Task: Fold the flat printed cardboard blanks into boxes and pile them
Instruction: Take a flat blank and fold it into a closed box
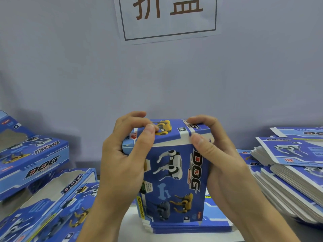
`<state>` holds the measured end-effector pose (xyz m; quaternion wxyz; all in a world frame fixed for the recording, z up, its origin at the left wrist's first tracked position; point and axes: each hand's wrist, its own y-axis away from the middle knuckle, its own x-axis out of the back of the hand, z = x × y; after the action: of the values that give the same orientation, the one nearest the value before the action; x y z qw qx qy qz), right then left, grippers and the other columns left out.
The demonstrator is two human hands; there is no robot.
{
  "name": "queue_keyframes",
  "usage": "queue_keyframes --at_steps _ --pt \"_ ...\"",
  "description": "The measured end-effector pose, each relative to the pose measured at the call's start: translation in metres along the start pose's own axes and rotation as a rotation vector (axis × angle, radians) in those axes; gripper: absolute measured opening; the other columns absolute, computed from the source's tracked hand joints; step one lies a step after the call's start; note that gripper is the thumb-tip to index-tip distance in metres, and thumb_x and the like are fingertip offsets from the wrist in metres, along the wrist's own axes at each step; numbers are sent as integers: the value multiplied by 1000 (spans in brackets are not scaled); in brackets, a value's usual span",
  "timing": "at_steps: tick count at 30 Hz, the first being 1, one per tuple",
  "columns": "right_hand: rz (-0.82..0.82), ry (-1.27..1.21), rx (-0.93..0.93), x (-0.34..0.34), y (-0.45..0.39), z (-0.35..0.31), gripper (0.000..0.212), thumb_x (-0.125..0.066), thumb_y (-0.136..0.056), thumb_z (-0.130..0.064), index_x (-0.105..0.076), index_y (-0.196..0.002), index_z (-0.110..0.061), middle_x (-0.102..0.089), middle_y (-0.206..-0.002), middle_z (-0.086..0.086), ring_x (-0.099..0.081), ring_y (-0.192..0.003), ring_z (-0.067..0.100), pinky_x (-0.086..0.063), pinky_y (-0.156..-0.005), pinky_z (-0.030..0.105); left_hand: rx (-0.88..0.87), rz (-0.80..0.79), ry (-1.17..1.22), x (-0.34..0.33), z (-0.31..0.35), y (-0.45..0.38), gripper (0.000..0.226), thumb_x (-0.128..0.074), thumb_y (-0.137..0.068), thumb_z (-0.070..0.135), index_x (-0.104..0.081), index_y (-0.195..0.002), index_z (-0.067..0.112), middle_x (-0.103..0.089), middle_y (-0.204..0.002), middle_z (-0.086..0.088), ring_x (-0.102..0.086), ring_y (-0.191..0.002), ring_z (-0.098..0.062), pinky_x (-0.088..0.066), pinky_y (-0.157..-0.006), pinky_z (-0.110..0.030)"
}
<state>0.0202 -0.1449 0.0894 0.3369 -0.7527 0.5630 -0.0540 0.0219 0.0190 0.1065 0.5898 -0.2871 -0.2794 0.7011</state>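
A blue printed box [172, 173] with robot dogs and "DOG" lettering stands upright in the middle, half folded. My left hand [125, 154] grips its upper left corner, thumb on the top flap and fingers curled over the far edge. My right hand [215, 151] grips the upper right corner the same way, thumb pressing the flap's front edge. The box stands on a low stack of flat blanks [192, 227].
Folded boxes [33, 159] with window cut-outs are piled at the left, one leaning at the lower left [52, 203]. Tall stacks of flat blanks [293, 172] fill the right side. A grey wall with a paper sign [167, 16] rises close behind.
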Motion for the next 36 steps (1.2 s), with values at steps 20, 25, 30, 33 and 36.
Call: queue_keyframes --at_steps 20,25,30,33,36 --pt "5 252 106 0 0 11 37 -69 -84 -23 -57 -118 -28 -70 -107 -6 -72 -92 17 -60 -70 33 -262 -64 -501 4 1 0 24 -54 -87 17 -72 -83 32 -62 -120 18 -55 -122 -11 -52 -91 -34" --pt "11 236 108 -2 0 10 45 -72 -82 -38 -54 -124 -33 -70 -113 -6 -72 -97 24 -61 -75 44 -311 -146 -516 -3 9 1 20 -60 -85 48 -71 -99 40 -67 -109 26 -61 -113 -5 -51 -91 -30" --pt "-35 236 99 1 0 11 52 -71 -85 -28 -51 -133 -36 -67 -115 -15 -69 -104 10 -59 -75 24 -259 -144 -508 0 8 0 23 -65 -81 47 -70 -103 47 -67 -114 21 -57 -115 -2 -44 -90 -9" --pt "-35 213 79 2 -1 12 57 -72 -80 -34 -51 -132 -39 -66 -119 -7 -70 -105 19 -60 -79 36 -287 -133 -522 -4 9 1 21 -62 -83 46 -66 -103 50 -65 -113 23 -59 -114 -4 -53 -88 -24" --pt "-37 229 87 3 -1 12 55 -71 -80 -33 -52 -132 -38 -66 -118 -9 -69 -107 17 -60 -79 34 -314 -115 -532 -6 9 2 22 -62 -85 41 -67 -106 45 -66 -109 20 -62 -111 -8 -56 -86 -39"
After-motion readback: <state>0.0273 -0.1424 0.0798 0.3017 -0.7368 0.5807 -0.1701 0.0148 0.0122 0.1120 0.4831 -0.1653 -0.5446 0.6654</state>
